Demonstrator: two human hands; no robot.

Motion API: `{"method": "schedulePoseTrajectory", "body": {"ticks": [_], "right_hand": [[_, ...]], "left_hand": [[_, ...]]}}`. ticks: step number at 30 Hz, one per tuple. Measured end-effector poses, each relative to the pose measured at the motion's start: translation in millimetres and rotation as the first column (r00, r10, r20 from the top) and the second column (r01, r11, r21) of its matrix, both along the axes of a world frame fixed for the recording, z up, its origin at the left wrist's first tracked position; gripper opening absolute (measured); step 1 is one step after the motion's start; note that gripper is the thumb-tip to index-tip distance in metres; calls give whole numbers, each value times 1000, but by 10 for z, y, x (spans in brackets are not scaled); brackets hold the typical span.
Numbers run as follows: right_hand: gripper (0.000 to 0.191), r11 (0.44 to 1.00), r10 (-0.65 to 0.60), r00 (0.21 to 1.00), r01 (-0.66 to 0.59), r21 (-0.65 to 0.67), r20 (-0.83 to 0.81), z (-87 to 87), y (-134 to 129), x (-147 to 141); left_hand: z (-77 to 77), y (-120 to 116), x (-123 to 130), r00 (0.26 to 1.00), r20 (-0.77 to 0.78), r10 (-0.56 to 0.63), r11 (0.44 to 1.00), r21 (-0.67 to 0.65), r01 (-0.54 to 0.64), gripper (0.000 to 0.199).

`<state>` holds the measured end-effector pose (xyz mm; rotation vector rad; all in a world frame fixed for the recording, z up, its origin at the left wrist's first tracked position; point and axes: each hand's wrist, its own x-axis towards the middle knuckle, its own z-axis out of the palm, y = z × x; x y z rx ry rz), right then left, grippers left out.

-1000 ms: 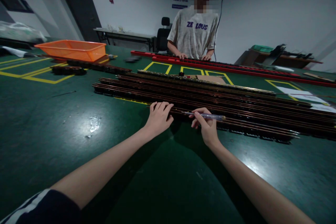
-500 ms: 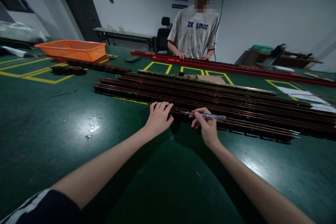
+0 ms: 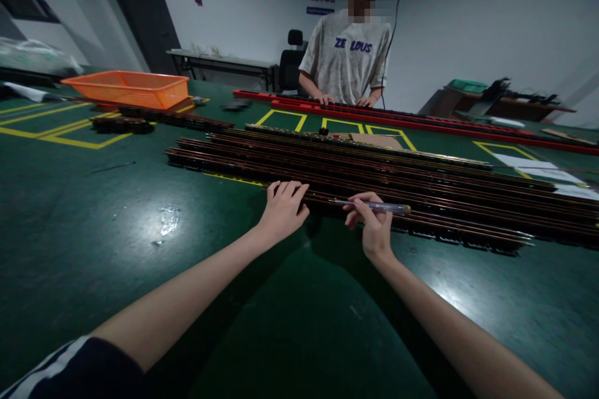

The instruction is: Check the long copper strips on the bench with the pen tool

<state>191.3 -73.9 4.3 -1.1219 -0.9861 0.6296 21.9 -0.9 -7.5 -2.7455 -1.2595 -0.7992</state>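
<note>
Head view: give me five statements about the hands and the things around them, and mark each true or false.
1. The right hand holds the screwdriver. True.
2. The screwdriver's tip points away from the left hand. False: it points toward it.
3. The basket is orange. True.
4. The left hand is in the basket. False: its fingers are at the bars.
5. The co-worker's hands are at the red rail. True.
</note>
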Motion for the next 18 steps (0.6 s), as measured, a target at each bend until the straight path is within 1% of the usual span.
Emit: {"method": "schedulePoseTrajectory", "body": {"ticks": [6,12,18], "right_hand": [[16,999,-48,998,48,18,-39,-4,0,-2],[17,1000,12,998,-13,-14,-57,9,15,18],[15,1000,26,999,-27,-9,-46,0,14,30]], "left_hand": [[-9,7,-10,1000,8,-5,1000,6,5,40],[-15,9,9,1000,20,0,1000,21,0,39],[-27,13,4,1000,26,-6,1000,18,6,39]]}}
